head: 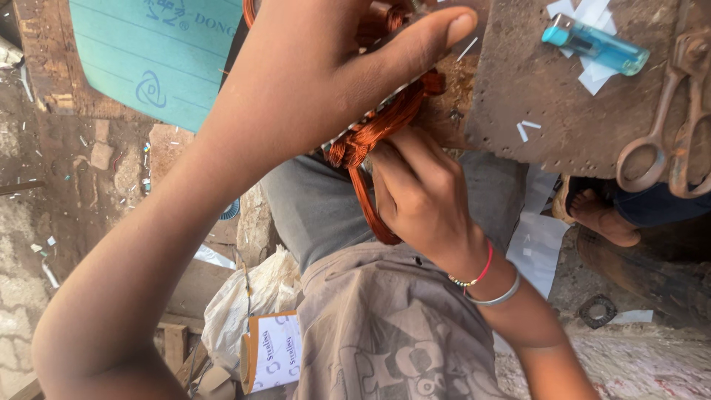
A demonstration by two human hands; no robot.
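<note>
A bundle of copper wire coils (385,122) lies at the edge of a worn brown workbench (548,111). My left hand (326,67) lies over the top of the bundle, thumb stretched out to the right, and hides most of it. My right hand (418,189), with a red thread and a metal bangle at the wrist, grips a loop of the copper wire from below; the loop hangs down toward my lap.
A blue lighter (596,44) rests on white paper scraps on the bench. Rusty scissors (670,111) lie at the right edge. A teal paper sheet (159,55) is at the upper left. Another person's bare foot (600,215) shows under the bench. A white sack (248,296) sits on the littered floor.
</note>
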